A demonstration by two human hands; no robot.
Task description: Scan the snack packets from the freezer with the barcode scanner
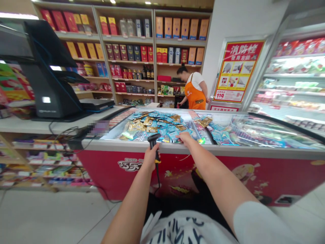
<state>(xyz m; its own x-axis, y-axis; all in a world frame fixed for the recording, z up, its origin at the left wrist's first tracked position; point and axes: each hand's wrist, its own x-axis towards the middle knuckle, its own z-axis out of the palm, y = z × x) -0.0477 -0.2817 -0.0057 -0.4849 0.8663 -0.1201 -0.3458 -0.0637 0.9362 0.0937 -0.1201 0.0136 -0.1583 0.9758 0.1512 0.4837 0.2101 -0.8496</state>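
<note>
A black, pistol-shaped plastic barcode scanner (153, 137) is held upright at the freezer's near edge, its handle wrapped by the left of the two hands (150, 156); its black cable (157, 176) is hung toward six o'clock. At three o'clock from it, the right hand (186, 138) is laid over the same edge, fingertips gathered beside the shiny blue packets (166, 124); whether one is pinched cannot be told. At twelve o'clock those packets are heaped with flat gold foil packets (138, 126) across the top of a long red chest freezer (101, 169). At nine o'clock a white worktop (42, 126) is seen, on which a dark, angular checkout terminal (50, 74) is stood, toward ten. Between one and two o'clock, beyond the freezer, an orange apron (195, 96) is worn by a bending person. At two, a red-and-yellow poster (237, 71) is mounted; toward twelve, pale wooden shelves (129, 38) are filled with boxes and bottles.
</note>
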